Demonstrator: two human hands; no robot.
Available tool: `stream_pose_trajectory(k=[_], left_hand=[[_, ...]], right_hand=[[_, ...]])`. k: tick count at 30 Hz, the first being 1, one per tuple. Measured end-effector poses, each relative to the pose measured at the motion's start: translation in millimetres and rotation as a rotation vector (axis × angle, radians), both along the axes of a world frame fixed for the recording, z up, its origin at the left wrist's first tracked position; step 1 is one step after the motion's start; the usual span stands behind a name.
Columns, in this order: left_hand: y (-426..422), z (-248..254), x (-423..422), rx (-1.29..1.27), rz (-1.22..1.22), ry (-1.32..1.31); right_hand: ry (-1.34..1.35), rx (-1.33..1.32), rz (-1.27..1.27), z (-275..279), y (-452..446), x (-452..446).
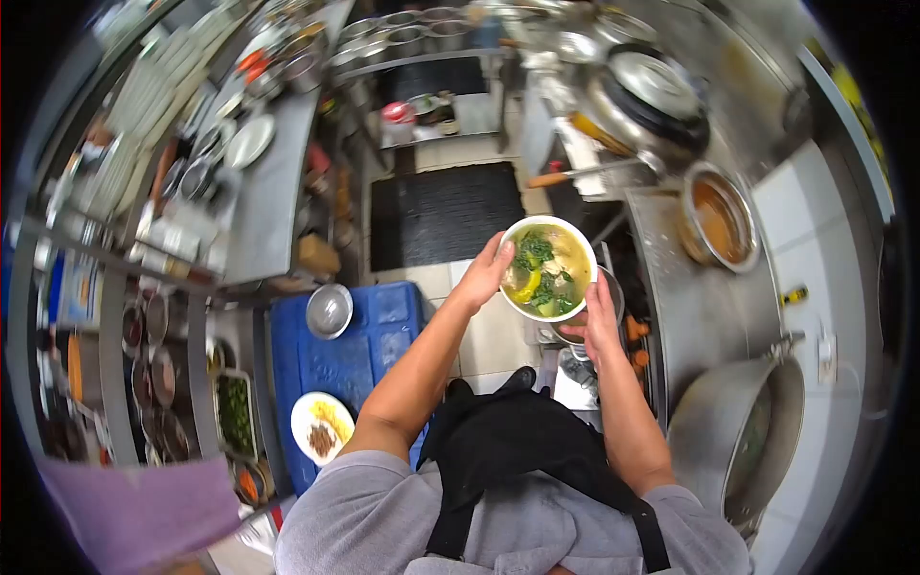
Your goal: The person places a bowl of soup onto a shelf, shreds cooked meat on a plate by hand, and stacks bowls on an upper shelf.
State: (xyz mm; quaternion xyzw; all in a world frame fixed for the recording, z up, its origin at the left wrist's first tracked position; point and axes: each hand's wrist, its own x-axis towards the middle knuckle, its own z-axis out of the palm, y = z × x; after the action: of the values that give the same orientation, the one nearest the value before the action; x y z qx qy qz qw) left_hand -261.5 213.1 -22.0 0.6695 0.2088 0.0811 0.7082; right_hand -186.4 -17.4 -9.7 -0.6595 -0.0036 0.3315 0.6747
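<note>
Between my two hands I hold a white bowl of soup (548, 268) in front of me, above the tiled floor. The yellowish broth has dark green leaves and pale chunks in it. My left hand (486, 276) grips the rim on the left side, thumb on top. On the lower right, my right hand (599, 321) clasps the bowl's side, with fingers partly beneath it. Below and behind my right hand, a metal pot (613, 287) is partly hidden.
A blue cooler lid (374, 350) at left carries a metal bowl (330, 311) and a plate of food (311, 417). At right stand a pot of brown liquid (719, 216), a large tilted pot (714, 431) and a ladle (594, 172). A steel counter (273, 201) runs along the left.
</note>
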Motion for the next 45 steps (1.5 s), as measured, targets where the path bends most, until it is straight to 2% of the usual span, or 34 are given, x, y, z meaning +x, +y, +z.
stream_pose_trajectory(k=[11,13,17,20,25,27,29,31,33,34,38,41,42,45], left_hand=[[54.2,-18.3,-194.9,0.188,0.512,0.052],[52.1,-21.7,-224.8,0.115,0.599,0.043],[40.0,-20.8,-278.3,0.057,0.81,0.049],[33.0,-43.2,-313.3,0.057,0.929,0.056],[25.3,-30.6,-358.3,0.049,1.072,0.067],[26.1,-28.9,-372.3,0.049,1.103,0.067],[31.6,-36.1,-384.7,0.005,1.146,0.069],[39.8,-26.2,-394.6,0.079,1.178,0.063],[44.5,-11.7,-403.7,-0.029,1.157,0.117],[53.4,-29.4,-408.5,-0.007,1.164,0.08],[89.3,-41.9,-411.2,0.054,1.232,0.009],[121.2,-25.4,-408.4,0.092,1.274,0.084],[128.1,-5.6,-403.8,0.104,1.24,0.04],[160.1,9.0,-387.7,0.076,1.249,-0.005]], right_hand=[[0.074,-0.023,0.528,-2.8,121.7,-93.9],[0.029,-0.028,0.646,-9.3,136.7,-109.2],[0.107,-0.053,0.809,-15.9,167.8,-141.9],[0.117,-0.072,0.943,-27.4,189.2,-163.7],[0.163,-0.11,1.105,-42.7,218.9,-197.5],[0.089,-0.101,1.132,-51.7,228.5,-209.5],[0.113,-0.134,1.178,-46.4,241.4,-220.5],[0.148,-0.17,1.215,-32.4,257.9,-230.0],[0.15,-0.16,1.242,-29.8,275.1,-237.8],[0.138,-0.151,1.251,-27.3,284.6,-241.5],[0.094,-0.106,1.274,-10.6,318.4,-244.6],[0.078,-0.063,1.28,-1.4,352.3,-240.9],[0.06,-0.055,1.305,3.0,364.1,-236.8],[0.022,-0.022,1.303,15.3,400.7,-222.5]])
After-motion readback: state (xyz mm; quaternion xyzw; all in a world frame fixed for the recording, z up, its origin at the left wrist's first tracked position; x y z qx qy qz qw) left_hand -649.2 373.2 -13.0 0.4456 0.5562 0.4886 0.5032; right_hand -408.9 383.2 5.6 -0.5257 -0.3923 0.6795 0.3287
